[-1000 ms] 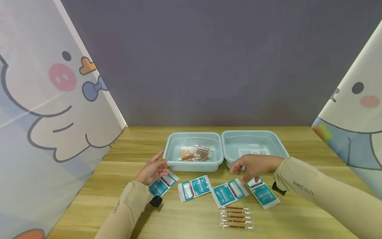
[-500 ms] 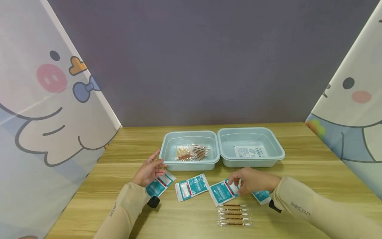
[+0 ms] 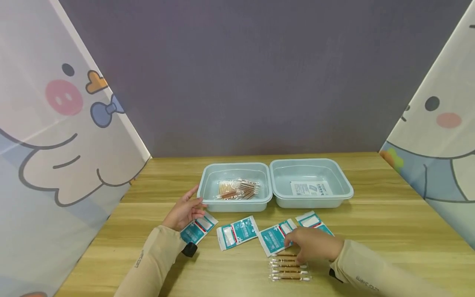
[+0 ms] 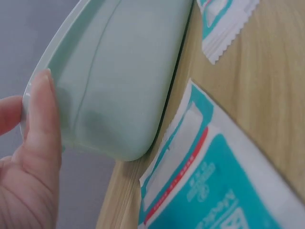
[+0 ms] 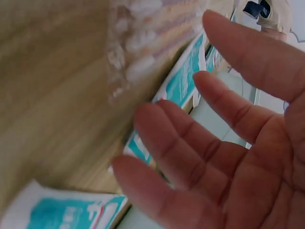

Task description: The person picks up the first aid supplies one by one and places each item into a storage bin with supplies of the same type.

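Note:
My left hand (image 3: pixel 185 212) holds the front left corner of the left pale blue plastic tub (image 3: pixel 237 206), with the thumb (image 4: pixel 42 109) against its rim and a fingertip opposite. Inside that tub lie several wrapped cotton swabs (image 3: pixel 248 189). My right hand (image 3: pixel 315 244) hovers over the right end of a clear strip of brown-stemmed swabs (image 3: pixel 289 271) on the table. Its fingers are spread and loosely bent, with nothing between them in the right wrist view. The strip's white tips (image 5: pixel 140 67) show just beyond the fingertips.
Several teal-and-white packets lie in a row before the tubs: one by my left wrist (image 3: pixel 198 229), others toward the middle (image 3: pixel 237 232) and right (image 3: pixel 274 239). The right tub (image 3: pixel 311 202) holds a white printed packet (image 3: pixel 311 188). Printed panels and a grey wall enclose the wooden table.
My right hand has moved from the front of the right tub down toward me, past the packets to the swab strip. The left hand stays at the left tub's corner. The head view shifted slightly.

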Motion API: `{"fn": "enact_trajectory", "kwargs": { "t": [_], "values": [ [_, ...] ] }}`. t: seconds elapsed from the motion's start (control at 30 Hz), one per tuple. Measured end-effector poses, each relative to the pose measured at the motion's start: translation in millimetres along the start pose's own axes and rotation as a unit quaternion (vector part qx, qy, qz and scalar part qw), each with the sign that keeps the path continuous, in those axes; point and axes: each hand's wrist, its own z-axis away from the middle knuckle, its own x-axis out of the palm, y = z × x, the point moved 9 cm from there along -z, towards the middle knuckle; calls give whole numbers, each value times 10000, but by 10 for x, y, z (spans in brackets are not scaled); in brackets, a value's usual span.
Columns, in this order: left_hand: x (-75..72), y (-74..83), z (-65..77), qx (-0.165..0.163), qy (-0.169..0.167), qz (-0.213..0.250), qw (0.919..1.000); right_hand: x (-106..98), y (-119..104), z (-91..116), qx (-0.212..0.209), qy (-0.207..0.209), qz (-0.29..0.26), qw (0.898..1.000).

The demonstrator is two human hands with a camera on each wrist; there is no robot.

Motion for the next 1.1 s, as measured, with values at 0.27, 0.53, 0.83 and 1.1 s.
{"fn": "enact_trajectory", "kwargs": {
  "t": [0.27, 0.53, 0.83, 1.1],
  "values": [
    [3, -7, 8, 38, -74, -40, 10000, 112, 11, 2, 31, 199, 426, 9989],
    [5, -7, -12, 90, -83, 8, 9999, 176, -24, -33, -89, 33, 182, 9998],
    [-4, 4, -18, 132, -93, 44, 9999, 157, 2, -20, -67, -74, -67, 9999],
    [9, -7, -2, 88, -106, 51, 9999, 165, 31, 3, -448, -278, -950, 9941]
  ]
}}
